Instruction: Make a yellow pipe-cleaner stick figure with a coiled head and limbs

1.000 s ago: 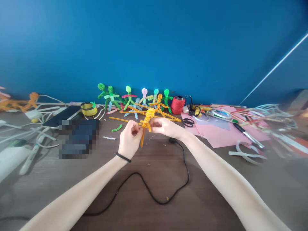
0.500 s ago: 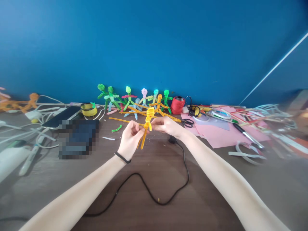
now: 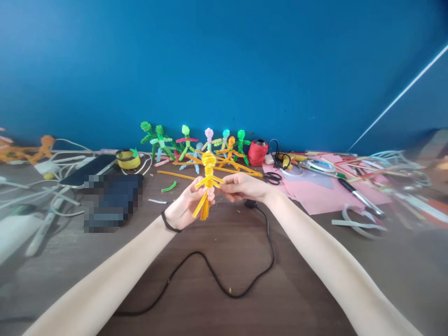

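Observation:
A yellow-orange pipe cleaner figure (image 3: 209,160) with a wound round head, two arms and two legs is held up above the table, facing me. My left hand (image 3: 184,203), closed, pinches its body from the left side. My right hand (image 3: 248,186) is closed too, with thumb and fingertips at the end of the figure's right-side arm. Behind the hands lie loose orange pipe cleaners (image 3: 241,169) and black-handled scissors (image 3: 272,178). A short green pipe cleaner piece (image 3: 169,186) rests left of the hands.
Several pipe cleaner figures (image 3: 185,140) stand along the blue wall. A red roll (image 3: 258,153) and pink paper (image 3: 311,198) lie to the right, with a marker (image 3: 360,198). On the left are a dark phone-like object (image 3: 117,200) and a yellow roll (image 3: 128,159). A black cable (image 3: 217,280) curves in front.
The figure has turned so its arms spread and its legs show toward me. My left hand has shifted slightly left and down with it; my right fingers are now at the arm's end.

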The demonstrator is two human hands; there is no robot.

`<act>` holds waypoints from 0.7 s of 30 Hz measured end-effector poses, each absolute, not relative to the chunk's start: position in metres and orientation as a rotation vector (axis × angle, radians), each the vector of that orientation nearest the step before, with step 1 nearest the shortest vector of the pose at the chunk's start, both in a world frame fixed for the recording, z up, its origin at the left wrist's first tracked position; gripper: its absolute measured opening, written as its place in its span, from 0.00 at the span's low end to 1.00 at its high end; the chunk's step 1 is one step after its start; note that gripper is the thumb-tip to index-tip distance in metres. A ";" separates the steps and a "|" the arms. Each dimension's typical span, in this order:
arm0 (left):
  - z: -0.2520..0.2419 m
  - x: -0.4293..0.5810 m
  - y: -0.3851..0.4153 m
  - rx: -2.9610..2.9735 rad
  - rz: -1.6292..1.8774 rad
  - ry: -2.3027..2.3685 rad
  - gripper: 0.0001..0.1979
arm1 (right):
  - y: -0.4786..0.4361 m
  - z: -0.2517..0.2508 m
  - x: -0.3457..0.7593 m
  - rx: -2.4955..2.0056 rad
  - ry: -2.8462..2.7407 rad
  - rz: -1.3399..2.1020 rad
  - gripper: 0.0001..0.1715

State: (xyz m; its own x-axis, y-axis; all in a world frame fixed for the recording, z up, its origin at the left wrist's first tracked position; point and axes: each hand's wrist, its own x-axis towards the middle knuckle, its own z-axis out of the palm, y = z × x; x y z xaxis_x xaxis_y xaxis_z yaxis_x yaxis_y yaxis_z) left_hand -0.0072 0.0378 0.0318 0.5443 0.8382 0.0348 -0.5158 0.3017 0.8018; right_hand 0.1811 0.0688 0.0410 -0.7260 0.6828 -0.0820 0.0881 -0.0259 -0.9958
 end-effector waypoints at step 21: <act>0.024 -0.006 0.031 0.927 0.625 0.352 0.10 | 0.075 0.023 0.174 -0.732 -1.746 1.619 0.12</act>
